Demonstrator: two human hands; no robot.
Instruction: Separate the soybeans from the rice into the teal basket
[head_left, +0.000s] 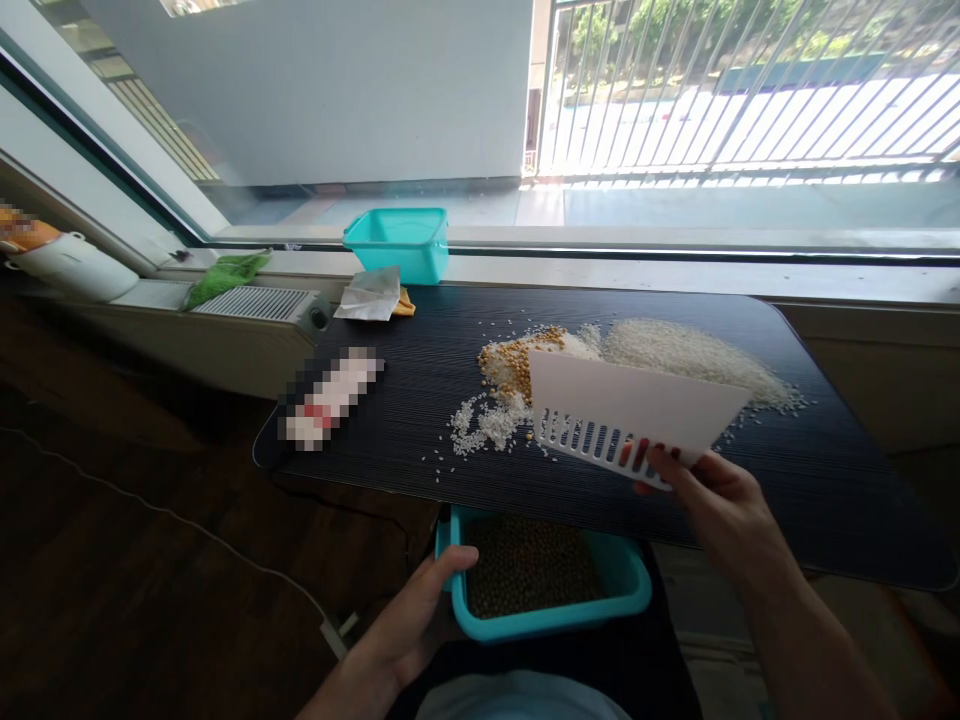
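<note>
See green cloth (225,278) on radiator (255,303), far left. Then find pixelated item (330,400) on counter (412,400), paper packet (371,295) behind it, teal bin (401,245) by window sill. Gripping rim of turquoise tub (551,618) with left hand (416,605), thumb over edge, fingers hidden. Have tub below counter's front edge, holding dark round grains (532,570). Spot yellow grains (517,365) mixed into left end of rice (675,350). Pinching slotted edge of white scoop (630,395) with right hand (720,500), partly hiding rice behind; can't tell if touching.

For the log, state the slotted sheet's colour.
The slotted sheet in the right hand is white; head view.
</note>
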